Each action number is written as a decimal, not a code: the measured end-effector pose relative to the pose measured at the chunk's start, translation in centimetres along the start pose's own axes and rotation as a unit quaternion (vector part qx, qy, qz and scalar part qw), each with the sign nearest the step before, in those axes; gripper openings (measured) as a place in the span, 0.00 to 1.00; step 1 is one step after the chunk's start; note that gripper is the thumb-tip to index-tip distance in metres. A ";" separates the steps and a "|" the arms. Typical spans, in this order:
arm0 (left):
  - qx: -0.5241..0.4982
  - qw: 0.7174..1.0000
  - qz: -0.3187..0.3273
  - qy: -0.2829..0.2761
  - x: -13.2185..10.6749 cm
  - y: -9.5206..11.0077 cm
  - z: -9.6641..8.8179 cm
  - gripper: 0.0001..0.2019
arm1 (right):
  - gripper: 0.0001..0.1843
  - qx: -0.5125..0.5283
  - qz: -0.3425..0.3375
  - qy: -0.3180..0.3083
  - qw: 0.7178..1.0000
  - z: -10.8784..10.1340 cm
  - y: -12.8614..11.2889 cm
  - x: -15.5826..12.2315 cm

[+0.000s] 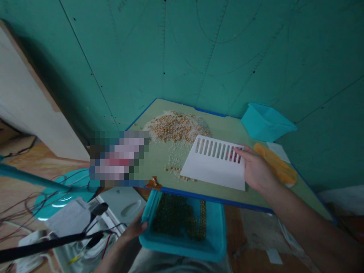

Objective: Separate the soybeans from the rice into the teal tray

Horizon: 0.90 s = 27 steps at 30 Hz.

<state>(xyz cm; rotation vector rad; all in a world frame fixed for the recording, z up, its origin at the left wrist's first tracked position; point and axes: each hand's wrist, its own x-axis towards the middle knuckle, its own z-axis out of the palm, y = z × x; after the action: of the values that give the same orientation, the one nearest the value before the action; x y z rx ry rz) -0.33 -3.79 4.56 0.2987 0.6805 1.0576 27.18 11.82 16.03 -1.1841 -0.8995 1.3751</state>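
Observation:
My right hand (256, 168) grips the right end of a white slotted scraper (214, 163) that rests on a green table (236, 129); fingers pass through the slots. Left of the scraper lies a pile of yellow beans mixed with white grains (176, 127), with a thin trail of grains running toward the near edge. My left hand (135, 227) holds the left rim of a teal tray (184, 235) held below the table's near edge. The tray has several beans inside.
A second teal container (265, 121) stands at the table's back right, with a yellow cloth (275, 165) in front of it. Green panelled walls close in behind. Cables, a grey box and a teal round base (62, 193) lie at lower left.

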 end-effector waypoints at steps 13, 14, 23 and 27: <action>-0.003 1.000 0.017 0.003 -0.2 -0.5 -0.7 0.18 | 0.08 -0.015 0.024 -0.014 1.000 -0.1 0.4 -1.2; -0.003 1.000 0.016 0.006 -0.2 -0.5 -0.7 0.18 | 0.08 -0.015 0.026 -0.017 0.999 -0.2 0.4 -1.2; 0.004 1.000 0.019 0.005 0.1 -0.6 -0.7 0.17 | 0.08 -0.011 0.037 -0.003 0.999 0.3 0.3 -1.6; 0.002 1.000 0.017 0.000 0.3 -0.6 -0.6 0.18 | 0.07 0.005 0.038 -0.008 0.999 0.3 0.4 -1.6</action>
<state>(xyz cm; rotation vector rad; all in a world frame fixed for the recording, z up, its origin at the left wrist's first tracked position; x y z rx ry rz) -0.21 -3.91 3.68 0.3141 0.6790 1.0893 26.70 10.17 16.00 -1.2116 -0.8659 1.4506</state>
